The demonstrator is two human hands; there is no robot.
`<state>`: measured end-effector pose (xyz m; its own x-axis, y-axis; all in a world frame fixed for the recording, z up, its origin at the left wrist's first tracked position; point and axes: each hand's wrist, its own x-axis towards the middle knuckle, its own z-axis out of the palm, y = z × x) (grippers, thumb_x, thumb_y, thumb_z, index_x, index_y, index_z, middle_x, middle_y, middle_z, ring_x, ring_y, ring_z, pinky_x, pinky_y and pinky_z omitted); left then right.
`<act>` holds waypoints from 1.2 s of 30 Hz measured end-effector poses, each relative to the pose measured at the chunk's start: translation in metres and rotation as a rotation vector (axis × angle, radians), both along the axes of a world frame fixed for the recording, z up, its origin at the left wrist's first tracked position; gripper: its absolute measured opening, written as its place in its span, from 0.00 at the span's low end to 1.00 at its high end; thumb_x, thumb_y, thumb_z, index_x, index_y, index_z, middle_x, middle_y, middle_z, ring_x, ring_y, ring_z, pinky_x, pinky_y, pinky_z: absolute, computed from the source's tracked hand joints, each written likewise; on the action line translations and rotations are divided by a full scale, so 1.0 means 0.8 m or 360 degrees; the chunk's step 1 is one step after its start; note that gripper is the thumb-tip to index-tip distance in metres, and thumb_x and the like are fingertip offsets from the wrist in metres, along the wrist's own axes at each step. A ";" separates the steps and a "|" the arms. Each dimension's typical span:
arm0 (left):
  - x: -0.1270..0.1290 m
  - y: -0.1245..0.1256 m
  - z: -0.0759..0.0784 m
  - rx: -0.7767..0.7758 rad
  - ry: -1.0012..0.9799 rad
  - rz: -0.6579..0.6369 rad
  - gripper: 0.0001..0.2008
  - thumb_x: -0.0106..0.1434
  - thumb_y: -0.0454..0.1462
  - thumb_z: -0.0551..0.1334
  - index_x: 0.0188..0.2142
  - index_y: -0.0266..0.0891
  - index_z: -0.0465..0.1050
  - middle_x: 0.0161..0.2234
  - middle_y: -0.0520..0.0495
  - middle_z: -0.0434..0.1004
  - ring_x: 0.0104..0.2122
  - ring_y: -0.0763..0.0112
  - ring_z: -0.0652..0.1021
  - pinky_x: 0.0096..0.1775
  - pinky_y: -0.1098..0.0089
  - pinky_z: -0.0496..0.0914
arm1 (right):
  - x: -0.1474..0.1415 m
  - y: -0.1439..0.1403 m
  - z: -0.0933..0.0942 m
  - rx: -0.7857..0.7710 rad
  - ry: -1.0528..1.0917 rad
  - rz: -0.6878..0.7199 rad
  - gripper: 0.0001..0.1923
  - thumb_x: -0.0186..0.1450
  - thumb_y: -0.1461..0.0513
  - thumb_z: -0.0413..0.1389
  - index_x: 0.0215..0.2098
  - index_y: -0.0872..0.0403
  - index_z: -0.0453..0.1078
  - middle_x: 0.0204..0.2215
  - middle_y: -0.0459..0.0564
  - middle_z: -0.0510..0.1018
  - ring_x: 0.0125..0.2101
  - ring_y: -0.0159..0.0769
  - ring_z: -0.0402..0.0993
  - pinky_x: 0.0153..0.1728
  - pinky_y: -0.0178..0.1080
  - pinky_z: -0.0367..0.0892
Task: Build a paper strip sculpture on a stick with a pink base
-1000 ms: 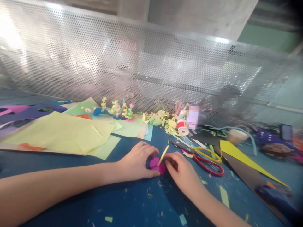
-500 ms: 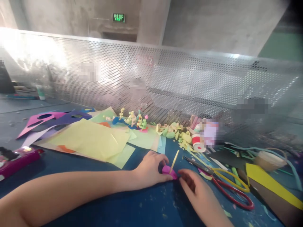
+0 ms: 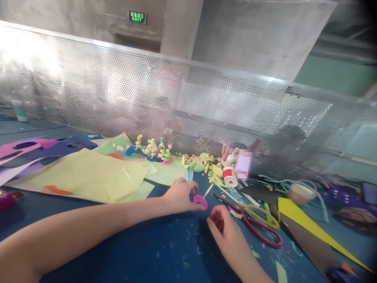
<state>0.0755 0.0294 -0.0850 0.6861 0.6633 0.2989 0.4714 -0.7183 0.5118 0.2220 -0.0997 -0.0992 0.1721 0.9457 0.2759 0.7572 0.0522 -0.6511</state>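
My left hand (image 3: 178, 195) rests on the blue table (image 3: 147, 251) and pinches a small magenta paper disc (image 3: 200, 201). A thin yellow paper strip (image 3: 207, 191) stands up at a slant from the disc. My right hand (image 3: 226, 232) lies just right of and nearer than the disc, apart from it, fingers loosely curled with nothing visible in them. Scissors with yellow and red handles (image 3: 255, 220) lie on the table right of both hands.
Sheets of yellow, green and purple paper (image 3: 88, 173) lie at the left. Small paper figures (image 3: 153, 149), a red-and-white tape roll (image 3: 229, 175) and scraps sit along a perforated metal screen (image 3: 188, 102). A yellow paper triangle (image 3: 306, 224) and a small bowl (image 3: 300, 192) are at the right.
My right hand has let go of the yellow strip and drawn back toward me. My left hand still holds the magenta disc. The view has shifted.
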 end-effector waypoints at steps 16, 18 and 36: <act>-0.238 0.148 0.087 -0.0158 0.0946 0.0408 0.27 0.45 0.41 0.65 0.48 0.41 0.71 0.52 0.38 0.70 0.47 0.51 0.72 0.42 0.64 0.65 | 0.002 -0.001 -0.007 -0.0074 -0.0158 0.0065 0.08 0.64 0.54 0.44 0.32 0.49 0.54 0.23 0.42 0.65 0.22 0.32 0.66 0.24 0.34 0.63; -0.245 0.154 0.078 -0.0157 0.0983 0.0397 0.32 0.44 0.40 0.66 0.51 0.43 0.68 0.55 0.40 0.67 0.50 0.51 0.70 0.44 0.65 0.65 | 0.002 -0.002 -0.007 -0.0055 -0.0173 0.0072 0.09 0.64 0.54 0.45 0.31 0.50 0.55 0.22 0.42 0.65 0.22 0.32 0.66 0.24 0.34 0.64; -0.272 0.178 0.072 0.0131 0.0624 0.0437 0.14 0.52 0.44 0.57 0.34 0.38 0.74 0.32 0.47 0.76 0.33 0.65 0.73 0.34 0.73 0.62 | 0.003 0.001 -0.011 -0.0022 -0.0254 0.0094 0.07 0.64 0.56 0.46 0.31 0.50 0.56 0.22 0.42 0.64 0.22 0.32 0.66 0.24 0.34 0.64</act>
